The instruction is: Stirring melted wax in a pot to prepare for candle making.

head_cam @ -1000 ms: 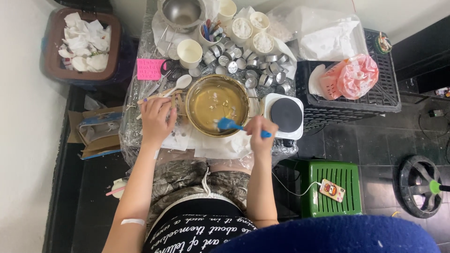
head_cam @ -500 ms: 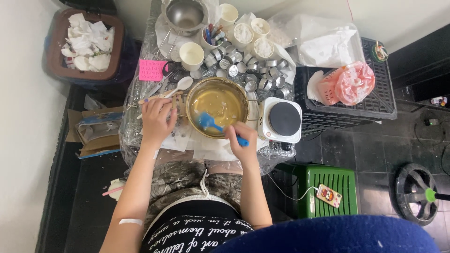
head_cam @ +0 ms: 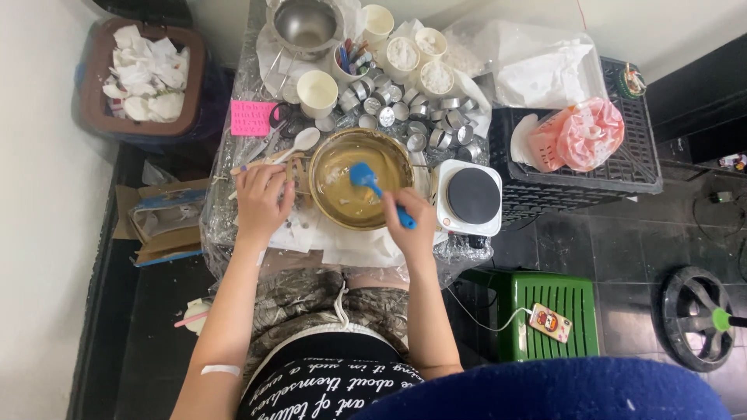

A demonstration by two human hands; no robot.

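A brass-coloured pot (head_cam: 360,137) of yellowish liquid stands on the small wrapped table. My right hand (head_cam: 411,220) grips the handle of a blue spatula (head_cam: 372,185), whose head dips into the liquid near the pot's centre. My left hand (head_cam: 262,198) rests on the pot's wooden handle (head_cam: 294,167) at its left side, fingers curled over it.
Behind the pot lie several small metal cups (head_cam: 420,117), paper cups (head_cam: 317,89), a steel bowl (head_cam: 303,23) and a pink note (head_cam: 250,117). A white hot plate (head_cam: 469,196) sits right of the pot. A bin (head_cam: 144,66), black crate (head_cam: 576,167) and green stool (head_cam: 545,315) surround the table.
The spatula has swept through the pot, from the right edge to the lower left and now up to the centre. My right hand followed it. My left hand stayed put.
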